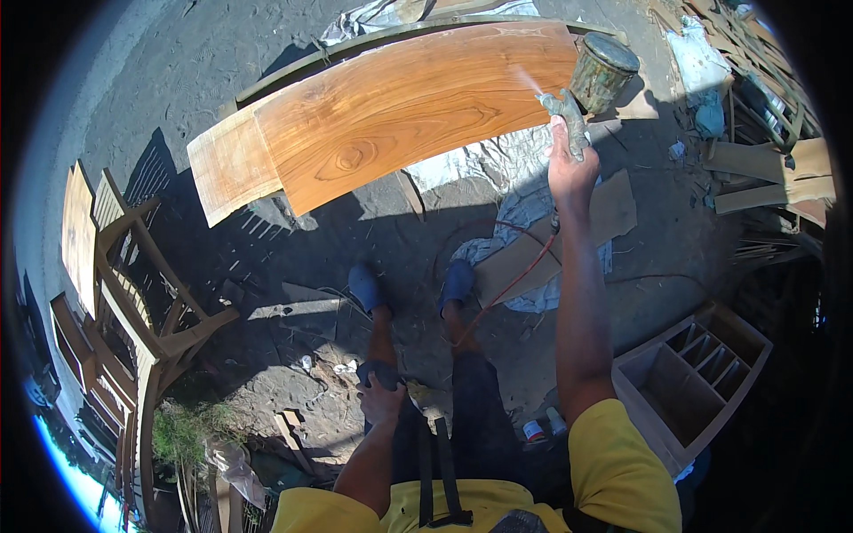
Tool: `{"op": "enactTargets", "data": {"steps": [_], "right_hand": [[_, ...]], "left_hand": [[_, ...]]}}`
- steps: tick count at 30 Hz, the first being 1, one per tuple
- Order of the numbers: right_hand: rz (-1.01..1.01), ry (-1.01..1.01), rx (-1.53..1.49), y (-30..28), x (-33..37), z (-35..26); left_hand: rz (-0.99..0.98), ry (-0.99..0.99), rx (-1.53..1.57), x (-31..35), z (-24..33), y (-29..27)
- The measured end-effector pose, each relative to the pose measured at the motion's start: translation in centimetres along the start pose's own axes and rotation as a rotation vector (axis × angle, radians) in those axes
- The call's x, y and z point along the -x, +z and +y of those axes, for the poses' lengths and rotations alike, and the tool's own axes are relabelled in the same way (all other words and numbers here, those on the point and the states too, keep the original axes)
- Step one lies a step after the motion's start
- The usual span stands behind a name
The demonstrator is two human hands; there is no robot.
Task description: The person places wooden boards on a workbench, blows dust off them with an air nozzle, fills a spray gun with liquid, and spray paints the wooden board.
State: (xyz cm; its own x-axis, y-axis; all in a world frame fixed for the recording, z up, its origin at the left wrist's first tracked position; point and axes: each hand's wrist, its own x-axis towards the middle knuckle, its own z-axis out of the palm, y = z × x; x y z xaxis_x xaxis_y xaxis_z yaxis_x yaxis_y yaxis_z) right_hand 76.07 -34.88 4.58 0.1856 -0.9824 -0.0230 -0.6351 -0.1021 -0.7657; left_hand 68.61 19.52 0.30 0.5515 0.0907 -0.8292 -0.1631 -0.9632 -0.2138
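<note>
My right hand (571,171) is closed around the handle of a paint-stained spray gun (573,120), held out at the far right. A worn, crusted cup (602,75) sits beside the gun's front. A pale mist leaves the nozzle toward a long, glossy brown wooden board (400,111). Under the board's left end a paler, unfinished plank (229,164) sticks out. From the gun's handle a thin red hose (520,280) runs down and loops over the ground. My left hand (382,400) rests on my left knee, fingers spread over it, holding nothing.
Wooden furniture frames (147,302) stand at the left. A wooden box with compartments (697,377) sits near right. Scrap wood (773,169) lies far right. Crumpled white sheeting (529,209) and a flat brown panel (613,209) lie beyond my feet, with the hose across.
</note>
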Motion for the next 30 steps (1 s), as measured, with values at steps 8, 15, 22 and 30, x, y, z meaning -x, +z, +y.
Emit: {"op": "enactTargets", "data": {"steps": [8, 15, 22, 30], "right_hand": [[0.143, 0.025, 0.156, -3.3, -10.7, 3.6], [0.187, 0.044, 0.132, -3.6, -10.4, 2.8], [-0.022, 0.009, -0.049, -1.1, -4.0, -0.2], [-0.229, -0.098, -0.207, 3.7, 3.9, -2.8]], "left_hand": [[0.017, 0.008, -0.04, 0.1, 1.0, 0.1], [-0.021, -0.029, -0.051, 0.4, 2.6, -1.8], [-0.006, -0.037, -0.043, -0.1, 2.0, -1.4], [-0.036, -0.063, -0.005, -0.4, 0.9, -1.6]]}}
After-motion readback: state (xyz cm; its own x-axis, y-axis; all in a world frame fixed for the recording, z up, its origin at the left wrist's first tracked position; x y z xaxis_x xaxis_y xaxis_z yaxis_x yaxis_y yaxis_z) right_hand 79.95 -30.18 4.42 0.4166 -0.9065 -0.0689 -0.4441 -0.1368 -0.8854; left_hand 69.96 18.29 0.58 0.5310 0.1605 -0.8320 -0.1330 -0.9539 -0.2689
